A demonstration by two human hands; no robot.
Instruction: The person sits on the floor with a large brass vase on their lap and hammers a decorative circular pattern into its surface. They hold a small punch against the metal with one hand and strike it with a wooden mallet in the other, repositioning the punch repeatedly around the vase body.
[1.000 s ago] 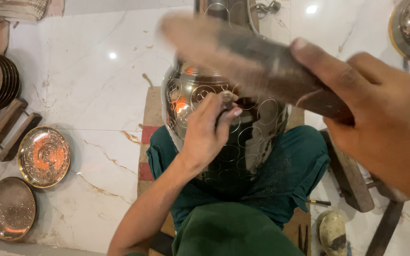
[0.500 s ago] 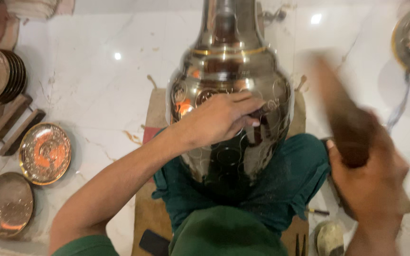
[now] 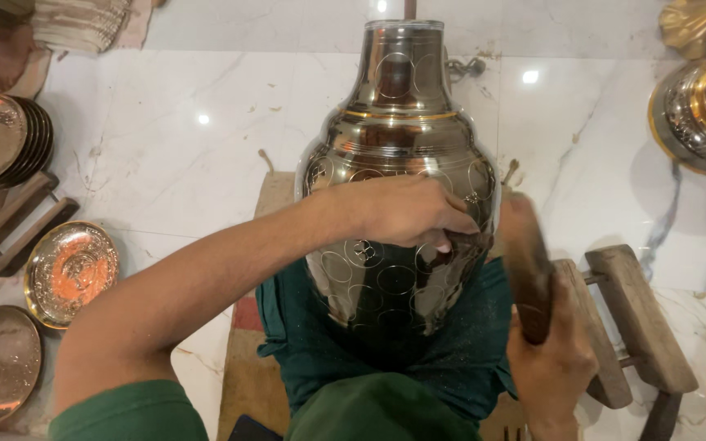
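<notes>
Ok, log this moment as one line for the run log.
left hand: resting on metal vase | right hand: gripping wooden mallet beside vase | vase: on lap | brass plates: on floor, left

Single head-worn view, steeply downward, close over lap and marble floor (image 3: 165, 147)

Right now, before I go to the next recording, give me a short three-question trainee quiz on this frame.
1. True or false: the left hand rests on the metal vase.
2. What does the right hand hold? A) wooden mallet B) plate C) cloth
3. Fill in: the stacked metal plates lie on the ____ side of the picture.

Key: 1 true; 2 A; 3 left.
</notes>
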